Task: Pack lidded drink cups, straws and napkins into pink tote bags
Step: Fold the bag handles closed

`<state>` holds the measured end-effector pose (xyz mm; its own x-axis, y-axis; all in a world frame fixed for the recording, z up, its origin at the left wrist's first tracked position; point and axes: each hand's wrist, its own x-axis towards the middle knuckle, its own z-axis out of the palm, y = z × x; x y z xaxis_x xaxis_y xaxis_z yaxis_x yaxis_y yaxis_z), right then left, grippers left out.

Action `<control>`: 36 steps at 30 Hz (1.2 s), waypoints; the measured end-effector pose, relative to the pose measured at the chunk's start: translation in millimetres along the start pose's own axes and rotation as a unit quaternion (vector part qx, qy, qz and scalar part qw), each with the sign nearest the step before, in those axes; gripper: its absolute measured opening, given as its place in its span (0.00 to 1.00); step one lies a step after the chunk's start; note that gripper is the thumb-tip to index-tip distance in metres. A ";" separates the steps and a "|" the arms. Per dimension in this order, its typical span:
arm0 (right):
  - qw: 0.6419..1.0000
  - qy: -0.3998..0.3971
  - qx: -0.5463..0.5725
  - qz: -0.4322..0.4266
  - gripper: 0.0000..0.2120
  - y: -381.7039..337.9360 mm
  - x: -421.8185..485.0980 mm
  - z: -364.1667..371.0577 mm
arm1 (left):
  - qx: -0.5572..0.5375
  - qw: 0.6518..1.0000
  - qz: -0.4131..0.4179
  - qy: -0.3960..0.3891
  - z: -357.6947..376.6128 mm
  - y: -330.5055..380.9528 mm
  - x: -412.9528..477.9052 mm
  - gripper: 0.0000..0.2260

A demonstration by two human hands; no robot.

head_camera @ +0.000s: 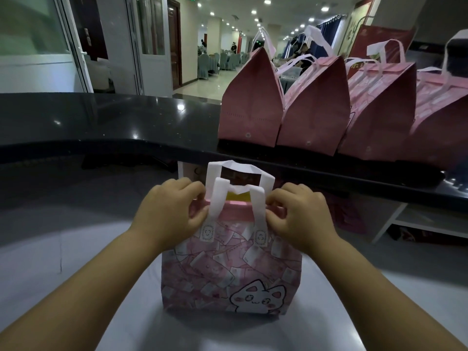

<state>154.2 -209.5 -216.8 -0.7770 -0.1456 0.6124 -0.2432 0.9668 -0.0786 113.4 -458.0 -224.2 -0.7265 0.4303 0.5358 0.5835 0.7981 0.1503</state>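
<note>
A dark counter [114, 120] curves across the far side, above a pale work surface [63, 249]. The left forearm rises from the lower left corner, bare, angled up toward the middle. The left hand [168, 214] is curled over the top rim of a pink tote bag [228, 272] – fingers folded over the far side of the rim, thumb pressed on the near side just beside a handle strap, so it pinches the fabric.

The bag stands upright on the pale surface at the centre, its cat print [258, 297] facing the camera and its white handles [218, 196] standing up between the two hands. Something yellow [238, 196] shows in the bag's mouth; what it is cannot be told.

The right hand [298, 216] mirrors the left – fingers curled, pinching the rim at the other strap, its forearm running down to the lower right corner.

Beyond, on the right of the counter, a row of closed pink tote bags [314, 110] stands side by side, touching, handles up.
</note>
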 end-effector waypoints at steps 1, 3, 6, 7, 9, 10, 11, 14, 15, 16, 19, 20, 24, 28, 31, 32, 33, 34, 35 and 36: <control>1.000 0.002 -0.004 0.011 0.11 -3.3 0.3 2.3 | 0.013 1.000 -0.007 -0.002 0.8 2.1 1.5 0.12; 0.999 -0.001 -0.018 0.028 0.09 -10.8 -0.5 5.8 | 0.032 0.999 -0.020 -0.004 2.4 7.7 2.9 0.15; 0.999 -0.018 -0.030 0.041 0.08 -19.7 -2.0 10.1 | 0.072 0.997 -0.031 -0.027 7.5 16.6 4.5 0.18; 0.999 -0.014 -0.031 0.039 0.08 -21.2 -2.2 11.0 | 0.079 0.996 -0.038 -0.029 10.3 16.9 5.7 0.20; 0.999 -0.011 -0.023 0.047 0.16 -23.8 -1.9 10.8 | 0.074 0.996 -0.046 -0.017 14.1 16.8 6.5 0.24; 0.998 -0.015 -0.018 0.053 0.21 -24.5 -1.8 11.3 | 0.072 0.996 -0.044 -0.013 16.2 15.9 6.7 0.26; 0.998 -0.017 -0.018 0.058 0.23 -24.7 -2.1 12.8 | 0.071 0.997 -0.038 -0.008 18.2 14.6 6.5 0.27; 0.998 -0.014 -0.024 0.061 0.22 -25.2 -3.2 15.5 | 0.052 0.998 -0.029 0.006 17.4 12.5 4.7 0.25; 0.998 -0.018 -0.015 0.062 0.20 -24.7 -2.9 15.3 | 0.038 0.999 -0.028 0.008 16.5 12.0 4.1 0.24; 0.998 -0.026 -0.003 0.063 0.18 -23.7 -2.4 13.9 | 0.018 0.999 -0.030 0.007 15.2 11.4 3.2 0.22; 0.994 -0.064 0.047 0.074 0.12 -18.5 -3.5 7.5 | -0.054 0.997 -0.051 0.005 13.3 8.6 -0.3 0.17; 0.993 -0.067 0.060 0.075 0.11 -16.5 -4.8 5.1 | -0.069 0.996 -0.053 0.006 13.1 7.4 -1.1 0.16; 0.988 -0.075 0.071 0.117 0.10 -7.9 -10.9 -4.2 | -0.098 0.994 -0.055 0.001 10.9 -0.9 -4.1 0.14; 0.974 -0.088 0.120 0.168 0.05 2.5 -17.2 -10.8 | -0.103 0.992 -0.076 -0.004 2.6 -12.6 -6.3 0.18; 0.964 -0.088 0.189 0.167 0.04 6.7 -18.9 -12.3 | -0.122 0.989 -0.083 -0.024 -2.8 -18.1 -6.6 0.16; 0.956 -0.092 0.215 0.175 0.05 8.6 -18.7 -13.0 | -0.129 0.988 -0.082 -0.023 -3.8 -19.4 -6.4 0.12; 0.950 -0.096 0.234 0.183 0.07 10.7 -18.6 -13.2 | -0.136 0.987 -0.081 -0.019 -4.7 -20.3 -6.4 0.10; 0.948 -0.096 0.239 0.188 0.07 12.7 -18.9 -12.9 | -0.143 0.986 -0.081 -0.015 -4.9 -20.5 -6.6 0.08; 0.949 -0.093 0.234 0.190 0.06 14.5 -19.4 -12.0 | -0.148 0.986 -0.082 -0.011 -4.7 -20.3 -6.7 0.07; 0.953 -0.088 0.219 0.191 0.05 16.3 -20.5 -10.8 | -0.152 0.985 -0.084 -0.008 -3.7 -20.2 -7.1 0.07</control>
<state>172.4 -188.5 -222.2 -0.9331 0.1291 0.3357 -0.1128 0.7812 -0.6140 108.2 -478.7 -228.0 -0.8265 0.3110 0.4692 0.5341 0.6964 0.4794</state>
